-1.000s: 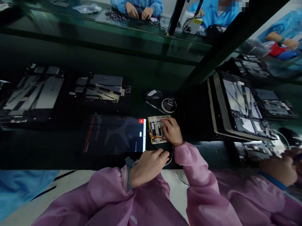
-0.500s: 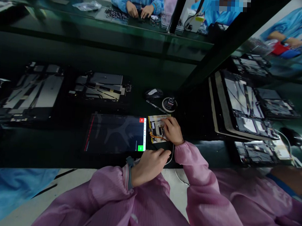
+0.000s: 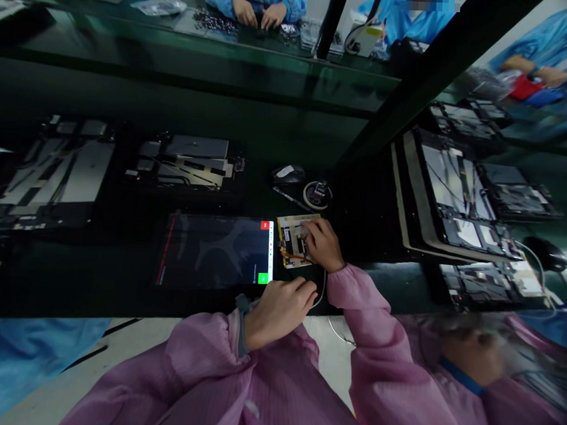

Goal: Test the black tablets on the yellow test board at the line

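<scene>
A flat, pale pack with yellow edges [image 3: 287, 225] lies right of a lit tablet screen [image 3: 216, 250], with a dark circuit board and an orange flex cable [image 3: 291, 256] on it. My right hand [image 3: 325, 244] reaches over its right part, fingers bent together and fingertips pressed onto it. What lies beneath those fingertips is hidden. Nearer the table edge, my left hand [image 3: 283, 305] is closed, its fingers curled and pointing right. A white cable [image 3: 321, 294] runs beside its fingertips; whether they grip it I cannot tell. The screen shows a red and a green block along its right side.
Behind the pack lie a black mouse [image 3: 288, 174], a pen [image 3: 291, 198] and a round white-rimmed item [image 3: 317, 194]. Opened tablets [image 3: 186, 164] lie at left; a stack of them [image 3: 458, 182] stands at right. Co-workers' hands [image 3: 259, 14] are across the bench.
My two hands hold nearly the same places; the view has shifted slightly. At the lower right, a neighbour's arm in a pink sleeve has moved left and is blurred.
</scene>
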Demonstrator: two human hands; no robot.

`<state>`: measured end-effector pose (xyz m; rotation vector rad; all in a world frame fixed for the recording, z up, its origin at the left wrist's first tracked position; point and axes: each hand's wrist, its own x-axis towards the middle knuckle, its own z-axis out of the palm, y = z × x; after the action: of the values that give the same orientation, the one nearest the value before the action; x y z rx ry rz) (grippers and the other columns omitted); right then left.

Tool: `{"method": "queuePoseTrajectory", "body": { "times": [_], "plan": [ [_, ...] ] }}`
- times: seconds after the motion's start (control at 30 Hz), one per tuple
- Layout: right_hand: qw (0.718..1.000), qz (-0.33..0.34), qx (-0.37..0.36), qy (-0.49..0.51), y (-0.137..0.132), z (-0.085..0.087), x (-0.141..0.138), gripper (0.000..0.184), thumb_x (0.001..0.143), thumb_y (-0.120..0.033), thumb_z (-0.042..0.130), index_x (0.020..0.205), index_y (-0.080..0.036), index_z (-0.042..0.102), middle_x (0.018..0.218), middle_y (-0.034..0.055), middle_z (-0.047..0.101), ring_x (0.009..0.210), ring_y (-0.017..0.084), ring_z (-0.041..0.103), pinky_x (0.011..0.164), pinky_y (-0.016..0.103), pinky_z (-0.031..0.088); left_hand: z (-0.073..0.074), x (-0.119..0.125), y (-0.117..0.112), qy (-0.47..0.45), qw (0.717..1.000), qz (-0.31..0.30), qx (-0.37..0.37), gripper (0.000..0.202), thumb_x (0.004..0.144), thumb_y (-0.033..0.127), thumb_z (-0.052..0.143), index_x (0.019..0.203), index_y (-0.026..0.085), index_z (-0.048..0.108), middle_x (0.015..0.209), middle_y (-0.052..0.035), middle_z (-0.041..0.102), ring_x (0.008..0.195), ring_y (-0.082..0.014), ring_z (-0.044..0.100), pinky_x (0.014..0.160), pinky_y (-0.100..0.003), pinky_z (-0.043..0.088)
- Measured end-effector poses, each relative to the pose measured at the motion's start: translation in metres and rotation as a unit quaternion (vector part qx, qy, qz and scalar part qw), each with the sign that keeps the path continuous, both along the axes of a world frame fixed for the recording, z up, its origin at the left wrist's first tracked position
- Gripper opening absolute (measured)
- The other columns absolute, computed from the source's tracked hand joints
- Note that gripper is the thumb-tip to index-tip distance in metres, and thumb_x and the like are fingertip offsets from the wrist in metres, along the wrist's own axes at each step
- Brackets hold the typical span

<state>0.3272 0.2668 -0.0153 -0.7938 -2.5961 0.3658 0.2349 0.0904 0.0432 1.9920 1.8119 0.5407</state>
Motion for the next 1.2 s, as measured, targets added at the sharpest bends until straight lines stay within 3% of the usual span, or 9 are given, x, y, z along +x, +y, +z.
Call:
{"method": "queuePoseTrajectory", "body": {
  "times": [0.2, 0.33, 0.4, 0.5, 0.6, 0.67, 0.8, 0.97, 1.2],
  "plan": [
    [1.000, -0.004, 0.001, -0.002, -0.002, -0.002, -0.001, 0.037, 0.085, -0.006, 0.041, 0.111, -0.017, 0.064, 0.101, 0.0100, 0.057, 0.099, 0.023, 0.054, 0.092, 0.036, 0.048, 0.001, -0.003, -0.001, -0.024, 1.000, 0.006, -0.009, 0.024, 0.099, 0.029, 0.037, 0.100, 0.022, 0.060, 0.088, 0.0009, 0.067, 0.072, -0.0156, 0.064, 0.055, -0.027, 0.042],
    [0.999, 0.001, -0.035, 0.011, 0.004, 0.001, 0.000, 0.037, 0.084, -0.006, 0.042, 0.111, -0.018, 0.064, 0.102, 0.0099, 0.058, 0.100, 0.023, 0.056, 0.091, 0.037, 0.050, 0.002, -0.005, -0.003, -0.044, 0.998, 0.016, -0.028, 0.022, 0.098, 0.029, 0.040, 0.101, 0.023, 0.062, 0.090, 0.0003, 0.068, 0.075, -0.0155, 0.065, 0.060, -0.026, 0.046],
    [0.997, 0.009, -0.064, 0.029, 0.005, 0.014, 0.003, 0.035, 0.085, -0.007, 0.042, 0.110, -0.019, 0.064, 0.102, 0.0090, 0.060, 0.099, 0.022, 0.058, 0.090, 0.037, 0.051, 0.003, -0.007, -0.003, -0.059, 0.997, 0.022, -0.036, 0.021, 0.097, 0.028, 0.042, 0.102, 0.023, 0.062, 0.092, -0.0006, 0.069, 0.077, -0.0152, 0.066, 0.064, -0.026, 0.048],
    [0.995, 0.010, -0.085, 0.055, -0.006, 0.053, 0.017, 0.031, 0.088, -0.011, 0.042, 0.107, -0.022, 0.064, 0.106, 0.0079, 0.062, 0.102, 0.021, 0.059, 0.092, 0.038, 0.051, 0.004, -0.010, -0.003, -0.086, 0.995, 0.037, -0.039, 0.020, 0.095, 0.024, 0.045, 0.103, 0.023, 0.063, 0.095, -0.0013, 0.069, 0.082, -0.0149, 0.066, 0.070, -0.026, 0.050],
    [0.987, 0.060, -0.142, 0.037, -0.037, 0.092, 0.033, 0.027, 0.090, -0.012, 0.044, 0.106, -0.022, 0.063, 0.105, 0.0061, 0.063, 0.100, 0.018, 0.062, 0.089, 0.033, 0.051, 0.005, -0.014, -0.001, -0.112, 0.992, 0.056, -0.030, 0.019, 0.094, 0.021, 0.047, 0.101, 0.022, 0.064, 0.098, -0.0012, 0.069, 0.085, -0.0152, 0.066, 0.075, -0.026, 0.051],
    [0.980, 0.093, -0.176, -0.005, -0.060, 0.104, 0.040, 0.024, 0.091, -0.014, 0.046, 0.107, -0.022, 0.061, 0.105, 0.0054, 0.064, 0.098, 0.017, 0.063, 0.086, 0.030, 0.052, 0.005, -0.017, 0.000, -0.116, 0.991, 0.066, -0.020, 0.019, 0.094, 0.021, 0.046, 0.100, 0.022, 0.065, 0.099, -0.0016, 0.068, 0.086, -0.0150, 0.065, 0.076, -0.026, 0.051],
    [0.980, 0.062, -0.165, -0.096, -0.085, 0.093, 0.046, 0.015, 0.092, -0.017, 0.048, 0.098, -0.021, 0.061, 0.096, 0.0048, 0.064, 0.087, 0.017, 0.064, 0.077, 0.029, 0.052, 0.007, -0.021, -0.002, -0.074, 0.993, 0.090, 0.023, 0.020, 0.095, 0.024, 0.047, 0.100, 0.024, 0.067, 0.103, -0.0025, 0.063, 0.090, -0.0141, 0.062, 0.076, -0.024, 0.050],
    [0.982, 0.057, -0.157, -0.082, -0.090, 0.077, 0.043, 0.015, 0.096, -0.019, 0.046, 0.093, -0.020, 0.060, 0.094, 0.0043, 0.064, 0.084, 0.016, 0.063, 0.074, 0.027, 0.050, 0.011, -0.018, -0.009, 0.043, 0.989, 0.117, 0.075, 0.026, 0.096, 0.022, 0.044, 0.112, 0.024, 0.064, 0.091, -0.0040, 0.064, 0.087, -0.0168, 0.061, 0.071, -0.026, 0.049],
    [0.982, 0.089, -0.107, -0.127, -0.100, 0.073, 0.037, 0.017, 0.094, -0.015, 0.044, 0.092, -0.018, 0.060, 0.091, 0.0053, 0.064, 0.079, 0.015, 0.062, 0.066, 0.025, 0.045, 0.010, -0.016, -0.012, -0.015, 0.996, 0.091, -0.013, 0.017, 0.091, 0.016, 0.045, 0.100, 0.018, 0.059, 0.096, -0.0046, 0.068, 0.085, -0.0181, 0.065, 0.076, -0.028, 0.051]
  ]
}}
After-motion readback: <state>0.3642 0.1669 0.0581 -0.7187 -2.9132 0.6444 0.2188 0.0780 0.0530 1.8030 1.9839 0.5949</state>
